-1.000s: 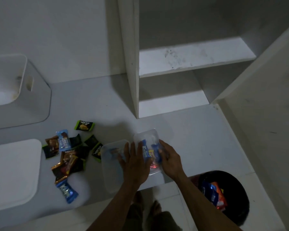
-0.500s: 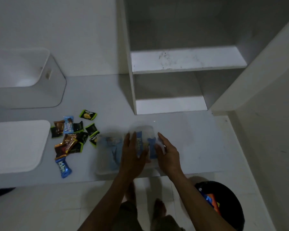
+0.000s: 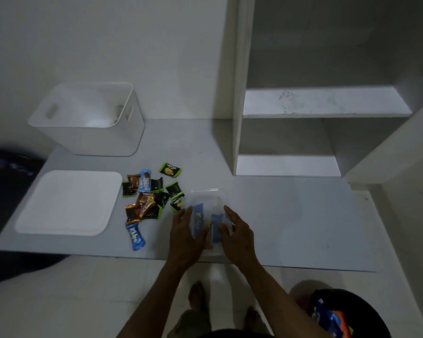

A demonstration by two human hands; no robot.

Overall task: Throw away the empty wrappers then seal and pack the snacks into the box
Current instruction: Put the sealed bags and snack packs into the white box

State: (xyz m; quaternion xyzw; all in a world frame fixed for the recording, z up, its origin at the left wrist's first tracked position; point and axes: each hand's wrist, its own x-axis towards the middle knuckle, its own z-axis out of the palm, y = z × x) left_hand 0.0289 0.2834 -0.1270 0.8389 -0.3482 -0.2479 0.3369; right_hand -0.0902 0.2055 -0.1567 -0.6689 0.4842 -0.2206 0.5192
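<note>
A clear plastic container (image 3: pixel 209 198) with blue-wrapped snacks inside sits near the table's front edge. My left hand (image 3: pixel 185 236) presses on its left side and my right hand (image 3: pixel 235 236) holds its right side. Its clear lid seems to lie over it now. A pile of small snack packets (image 3: pixel 148 198) in green, brown and blue lies just left of it, with one blue Kalpa packet (image 3: pixel 134 235) nearest the edge. The white box (image 3: pixel 91 118) stands open at the back left, and its flat white lid (image 3: pixel 69 202) lies in front of it.
A black bin (image 3: pixel 347 313) holding blue and orange wrappers stands on the floor at the lower right. White shelves (image 3: pixel 322 101) rise at the back right behind a vertical panel. My bare feet are below the table (image 3: pixel 303 215) edge.
The clear lid that lay to the left of the container has been brought over it. The view has pulled back and swung left, so the white box and its lid now show fully.
</note>
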